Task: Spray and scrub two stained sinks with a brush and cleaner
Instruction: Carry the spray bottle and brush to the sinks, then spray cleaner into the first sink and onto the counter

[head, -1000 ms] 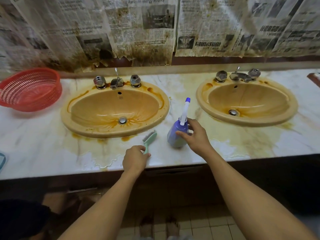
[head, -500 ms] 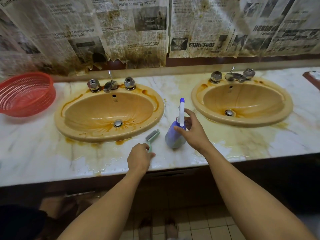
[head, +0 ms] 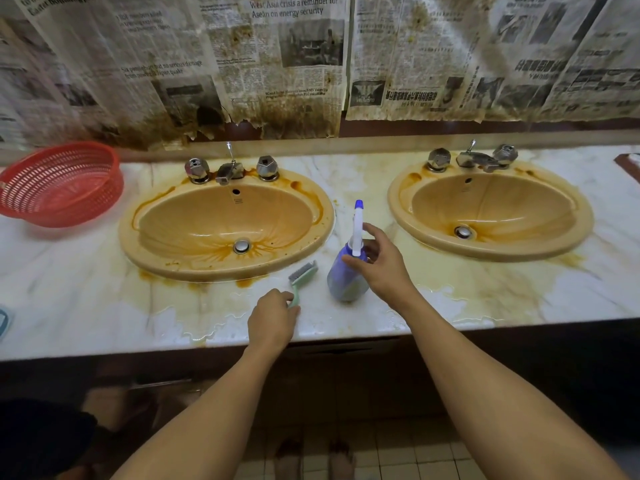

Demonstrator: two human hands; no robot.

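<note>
Two stains-and-all basins wait unsprayed: the centre-left sink (head: pixel 207 270) and the upper-right sink (head: pixel 491 252). Between them the spray bottle (head: pixel 346 282) stands on the counter (head: pixel 104 306). My right hand (head: pixel 384 268) has crept up to its neck, fingers loosened; I cannot tell if it grips. My left hand (head: pixel 272 320) still clasps the brush (head: pixel 303 275), lower centre. I judge spraying comes next.

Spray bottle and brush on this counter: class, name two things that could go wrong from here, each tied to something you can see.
1. The right hand only curls loosely round the thin neck of the spray bottle; lifted off the wet counter, it could slip or tip.
2. The left hand holds the brush by the handle's end, so hard scrubbing may twist it loose.
</note>
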